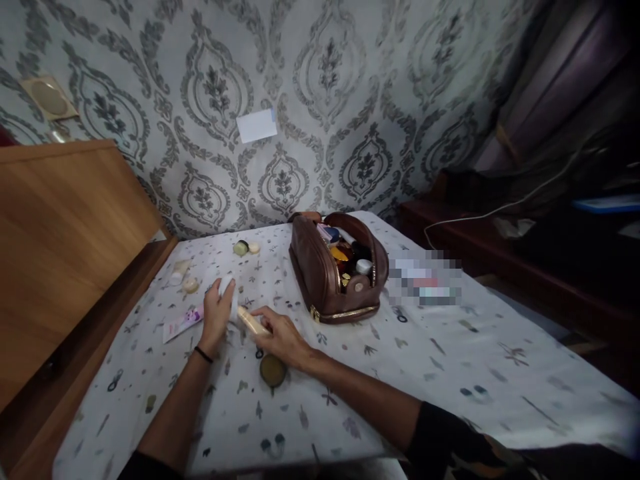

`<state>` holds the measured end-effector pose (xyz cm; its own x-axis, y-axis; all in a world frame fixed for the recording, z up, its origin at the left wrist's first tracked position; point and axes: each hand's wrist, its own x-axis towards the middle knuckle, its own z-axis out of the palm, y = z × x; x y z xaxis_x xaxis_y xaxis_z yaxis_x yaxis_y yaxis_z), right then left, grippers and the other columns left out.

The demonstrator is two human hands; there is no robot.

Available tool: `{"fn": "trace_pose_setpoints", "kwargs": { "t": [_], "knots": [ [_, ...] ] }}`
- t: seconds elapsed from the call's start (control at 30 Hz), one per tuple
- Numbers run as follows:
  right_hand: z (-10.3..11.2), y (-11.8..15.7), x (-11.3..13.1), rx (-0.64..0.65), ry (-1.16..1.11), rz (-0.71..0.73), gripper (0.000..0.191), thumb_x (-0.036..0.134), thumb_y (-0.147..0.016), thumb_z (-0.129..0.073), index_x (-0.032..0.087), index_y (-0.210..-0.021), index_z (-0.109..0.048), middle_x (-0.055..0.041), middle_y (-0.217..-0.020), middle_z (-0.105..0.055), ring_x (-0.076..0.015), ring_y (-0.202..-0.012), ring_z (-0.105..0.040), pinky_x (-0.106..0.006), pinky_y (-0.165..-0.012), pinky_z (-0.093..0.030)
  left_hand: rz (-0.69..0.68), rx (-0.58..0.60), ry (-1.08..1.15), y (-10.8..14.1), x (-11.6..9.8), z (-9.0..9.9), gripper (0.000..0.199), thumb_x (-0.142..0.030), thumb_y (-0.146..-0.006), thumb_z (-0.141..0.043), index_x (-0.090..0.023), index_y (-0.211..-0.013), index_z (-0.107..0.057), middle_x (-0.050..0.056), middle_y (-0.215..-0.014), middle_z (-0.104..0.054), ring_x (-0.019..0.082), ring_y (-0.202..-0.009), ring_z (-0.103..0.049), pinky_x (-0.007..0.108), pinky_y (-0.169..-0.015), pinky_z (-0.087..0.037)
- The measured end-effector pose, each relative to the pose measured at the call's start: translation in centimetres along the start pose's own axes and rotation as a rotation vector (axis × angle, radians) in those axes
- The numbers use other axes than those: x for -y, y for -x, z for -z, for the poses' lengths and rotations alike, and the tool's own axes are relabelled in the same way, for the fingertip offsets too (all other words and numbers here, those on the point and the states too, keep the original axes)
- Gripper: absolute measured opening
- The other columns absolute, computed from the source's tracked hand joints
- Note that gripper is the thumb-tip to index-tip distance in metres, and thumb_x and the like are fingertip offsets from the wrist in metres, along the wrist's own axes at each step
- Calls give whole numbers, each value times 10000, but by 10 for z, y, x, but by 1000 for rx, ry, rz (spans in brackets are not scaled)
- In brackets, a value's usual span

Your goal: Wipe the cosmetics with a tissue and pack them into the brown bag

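My right hand (283, 340) is closed around a slim beige tube (253, 323), which points up and to the left. Against the tube's far end is a white cloth or tissue (231, 297), gripped by my left hand (219, 312); its exact kind is not clear. A white and pink squeeze tube (181, 325) lies just left of my left hand. Below my right hand sits a round olive-green container (273, 371). An open brown toiletry bag (320, 267), filled with bottles and jars, stands to the right of both hands.
Small green (241, 248) and cream (255, 247) containers sit toward the wall. At the left are a small pale jar (190, 285) and a pale tube (180, 270). A wooden panel (75, 233) borders the patterned cloth (375, 393). A blurred-out item (425, 280) lies right of the bag.
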<state>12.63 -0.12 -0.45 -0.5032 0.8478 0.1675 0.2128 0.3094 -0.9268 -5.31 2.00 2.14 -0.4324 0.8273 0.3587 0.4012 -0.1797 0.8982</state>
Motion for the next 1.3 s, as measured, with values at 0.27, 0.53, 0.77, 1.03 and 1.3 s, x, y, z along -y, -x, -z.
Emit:
{"fn": "trace_pose_setpoints", "kwargs": {
  "t": [0.27, 0.53, 0.77, 1.03, 1.3],
  "knots": [
    [5, 0, -4, 3, -114, 85, 221, 280, -861, -520, 185, -1051, -580, 51, -670, -454, -102, -573, -394, -227, -539, -278, 343, -44, 374, 6, -11, -5, 497, -646, -722, -660, -160, -820, -622, -58, -571, -540, 77, -442, -454, 201, -450, -357],
    [7, -6, 4, 172, -813, -238, 434, 547, -727, -704, 224, -910, -479, 109, -571, -368, -48, -440, -210, -203, -426, -108, 143, 120, 324, 22, -17, -19, 533, -458, -705, -750, -221, -1132, -537, -8, -877, -625, 119, -727, -590, 208, -657, -474],
    [9, -4, 12, 240, -919, -320, 502, 556, -675, -769, 215, -830, -435, 124, -543, -369, -18, -414, -160, -191, -396, -51, -18, 126, 119, 22, -18, -17, 394, -333, -720, -731, -202, -1020, -510, -17, -862, -581, 131, -755, -557, 228, -702, -465],
    [2, -2, 4, 112, -709, -213, 491, 596, -699, -723, 217, -864, -459, 76, -622, -547, -52, -446, -410, -170, -377, -210, 76, -76, 192, 15, -16, -11, 424, -565, -844, -563, -192, -661, -478, -54, -582, -434, 103, -571, -426, 218, -550, -376],
    [4, -4, 6, 115, -693, -214, 520, 659, -701, -697, 165, -780, -555, 34, -645, -564, -49, -466, -448, -172, -383, -258, 359, 19, 440, 16, -32, -13, 517, -693, -725, -614, -181, -788, -583, -49, -588, -506, 96, -487, -457, 218, -478, -389]
  ]
}}
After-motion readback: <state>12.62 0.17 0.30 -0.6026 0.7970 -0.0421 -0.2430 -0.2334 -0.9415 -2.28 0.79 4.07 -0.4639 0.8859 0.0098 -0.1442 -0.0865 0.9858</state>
